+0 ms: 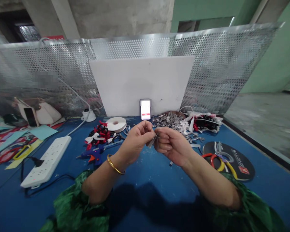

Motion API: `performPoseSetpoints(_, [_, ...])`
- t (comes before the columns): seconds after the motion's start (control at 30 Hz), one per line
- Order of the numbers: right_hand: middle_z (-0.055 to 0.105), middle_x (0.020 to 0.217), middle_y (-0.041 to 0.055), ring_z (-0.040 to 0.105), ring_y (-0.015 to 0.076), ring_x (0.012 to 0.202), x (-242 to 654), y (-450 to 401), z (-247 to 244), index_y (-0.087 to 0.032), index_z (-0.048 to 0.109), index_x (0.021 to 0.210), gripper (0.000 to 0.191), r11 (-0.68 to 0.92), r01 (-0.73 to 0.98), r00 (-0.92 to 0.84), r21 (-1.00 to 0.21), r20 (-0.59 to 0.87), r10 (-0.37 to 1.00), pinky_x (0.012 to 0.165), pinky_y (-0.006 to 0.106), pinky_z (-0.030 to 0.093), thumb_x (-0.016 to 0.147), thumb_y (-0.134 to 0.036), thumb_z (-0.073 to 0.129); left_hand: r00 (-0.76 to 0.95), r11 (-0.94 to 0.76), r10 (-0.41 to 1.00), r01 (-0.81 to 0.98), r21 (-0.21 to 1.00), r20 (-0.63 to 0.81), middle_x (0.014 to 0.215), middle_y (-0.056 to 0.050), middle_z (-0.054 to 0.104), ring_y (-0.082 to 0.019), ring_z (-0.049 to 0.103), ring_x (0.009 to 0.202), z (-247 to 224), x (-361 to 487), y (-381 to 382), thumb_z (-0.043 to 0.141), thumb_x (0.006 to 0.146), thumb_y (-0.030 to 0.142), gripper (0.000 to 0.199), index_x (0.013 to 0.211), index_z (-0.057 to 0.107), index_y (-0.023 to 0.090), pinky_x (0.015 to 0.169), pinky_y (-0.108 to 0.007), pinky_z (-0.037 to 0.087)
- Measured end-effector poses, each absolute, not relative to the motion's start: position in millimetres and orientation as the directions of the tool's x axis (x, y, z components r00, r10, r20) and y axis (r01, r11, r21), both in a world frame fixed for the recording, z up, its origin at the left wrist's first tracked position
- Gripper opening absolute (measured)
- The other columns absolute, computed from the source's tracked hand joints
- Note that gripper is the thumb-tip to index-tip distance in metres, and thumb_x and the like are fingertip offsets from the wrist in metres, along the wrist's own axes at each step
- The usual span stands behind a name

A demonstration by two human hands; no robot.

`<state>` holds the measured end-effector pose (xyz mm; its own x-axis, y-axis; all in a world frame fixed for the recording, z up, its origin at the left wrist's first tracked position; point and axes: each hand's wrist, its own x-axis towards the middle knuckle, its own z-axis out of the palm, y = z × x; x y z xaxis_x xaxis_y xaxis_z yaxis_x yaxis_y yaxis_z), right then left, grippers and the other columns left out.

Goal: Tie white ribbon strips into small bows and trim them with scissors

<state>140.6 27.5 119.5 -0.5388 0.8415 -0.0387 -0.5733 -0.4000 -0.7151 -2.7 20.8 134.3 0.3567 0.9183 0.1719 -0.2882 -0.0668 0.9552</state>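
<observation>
Mid-frame, the left hand (136, 140) and right hand (175, 144) both pinch what looks like a grey ribbon (152, 142), which should handle light, limp, easily creased, best gripped at its middle

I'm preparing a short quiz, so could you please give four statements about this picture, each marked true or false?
The left hand and right hand hold a small grey ribbon piece between them. True.
The gold bracelet is on the right wrist. False: the gold bracelet is on the left wrist.
The glue gun lies nearer the person than the white roll. True.
The power strip has no plug in it. False: a black plug is in the power strip.
</observation>
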Motion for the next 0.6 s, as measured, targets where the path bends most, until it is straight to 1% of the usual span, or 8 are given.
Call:
performPoseSetpoints(0.1, [0.022,0.045,-0.0106,0.013,0.0033,0.037,144,28,121,-0.019,0.035,0.052,0.039,-0.344,-0.548,-0.511,-0.763,-0.020,0.859,0.036,0.017,0.019,0.078,-0.028,0.063,0.346,-0.035,0.927,-0.302,0.953,0.144,0.062,0.006,0.044,-0.005,0.037,0.051,132,-2,22,0.064,0.076,0.019,0.014,0.081,0.051,0.018,0.050,-0.018,0.031])
performPoseSetpoints(0.2, [0.025,0.047,-0.0096,0.015,0.0032,0.038,151,29,124,-0.018,0.036,0.052,0.042,-0.224,-0.453,-0.471,-0.863,0.018,0.882,0.038,0.019,0.018,0.083,-0.032,0.062,0.329,-0.004,0.939,-0.278,0.961,0.099,0.060,0.005,0.046,-0.006,0.039,0.051,131,-2,24,0.062,0.080,0.028,0.013,0.084,0.056,0.017,0.050,-0.019,0.031])
performPoseSetpoints(0.27, [0.026,0.048,-0.0091,0.016,0.0032,0.039,155,30,125,-0.018,0.036,0.053,0.043,-0.154,-0.388,-0.452,-0.909,0.041,0.891,0.039,0.021,0.016,0.085,-0.033,0.060,0.333,-0.010,0.939,-0.231,0.973,0.088,0.059,0.004,0.048,-0.006,0.039,0.051,132,-4,25,0.062,0.081,0.029,0.014,0.085,0.059,0.016,0.049,-0.020,0.030])
performPoseSetpoints(0.37, [0.025,0.048,-0.0090,0.016,0.0034,0.039,158,30,126,-0.019,0.034,0.053,0.043,-0.092,-0.324,-0.428,-0.941,0.060,0.902,0.039,0.022,0.012,0.085,-0.031,0.060,0.344,-0.082,0.932,-0.095,0.992,0.110,0.060,0.003,0.050,-0.006,0.039,0.051,134,-7,25,0.064,0.078,0.027,0.013,0.082,0.062,0.015,0.049,-0.021,0.030])
performPoseSetpoints(0.47, [0.025,0.048,-0.0089,0.018,0.0040,0.039,156,29,126,-0.019,0.035,0.052,0.042,-0.058,-0.286,-0.407,-0.956,0.067,0.911,0.040,0.023,0.011,0.084,-0.030,0.060,0.345,-0.171,0.927,0.035,0.985,0.149,0.062,0.002,0.052,-0.006,0.040,0.052,136,-9,25,0.064,0.076,0.024,0.011,0.079,0.063,0.014,0.050,-0.022,0.031])
performPoseSetpoints(0.6, [0.024,0.047,-0.0088,0.018,0.0044,0.040,153,27,126,-0.018,0.036,0.051,0.042,-0.062,-0.291,-0.402,-0.955,0.063,0.913,0.041,0.024,0.010,0.083,-0.029,0.060,0.374,-0.256,0.903,0.069,0.964,0.212,0.065,0.003,0.052,-0.008,0.043,0.058,134,-8,22,0.060,0.078,0.022,0.008,0.078,0.059,0.014,0.055,-0.023,0.034])
